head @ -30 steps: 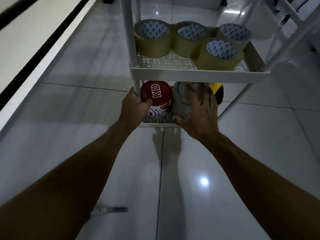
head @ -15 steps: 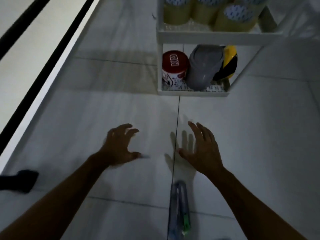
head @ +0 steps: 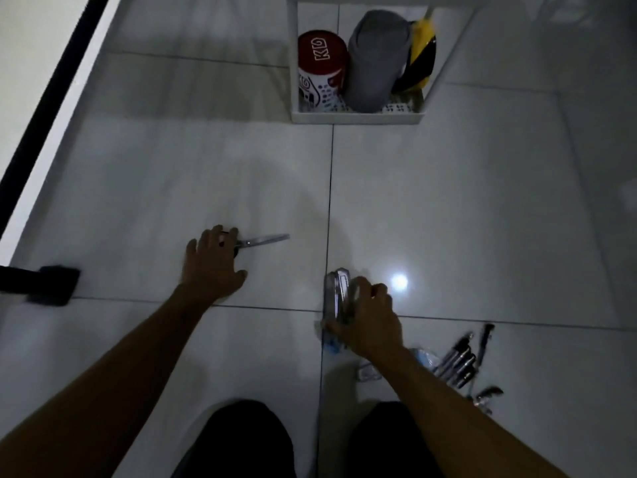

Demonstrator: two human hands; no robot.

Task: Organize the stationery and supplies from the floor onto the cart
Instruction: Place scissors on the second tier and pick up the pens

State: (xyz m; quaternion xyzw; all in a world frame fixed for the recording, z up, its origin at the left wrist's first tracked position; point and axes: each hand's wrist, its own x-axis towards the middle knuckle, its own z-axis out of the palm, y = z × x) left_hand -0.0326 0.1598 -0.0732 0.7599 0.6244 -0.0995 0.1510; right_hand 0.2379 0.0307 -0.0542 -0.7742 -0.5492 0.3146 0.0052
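Head view: left hand [head: 213,267] lies spread over the scissors' [head: 263,240] handles on the floor at 9 o'clock; right hand [head: 368,319] grips a clear case [head: 333,298] at 6. Pens [head: 458,363] lie at 5; cart [head: 358,117] at 12.

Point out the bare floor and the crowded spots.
Bare tile lies between the cart's bottom shelf and both hands, and left of the scissors. Crowded: the pens by the right hand, and the shelf, filled by red can, grey roll and yellow-black tape.
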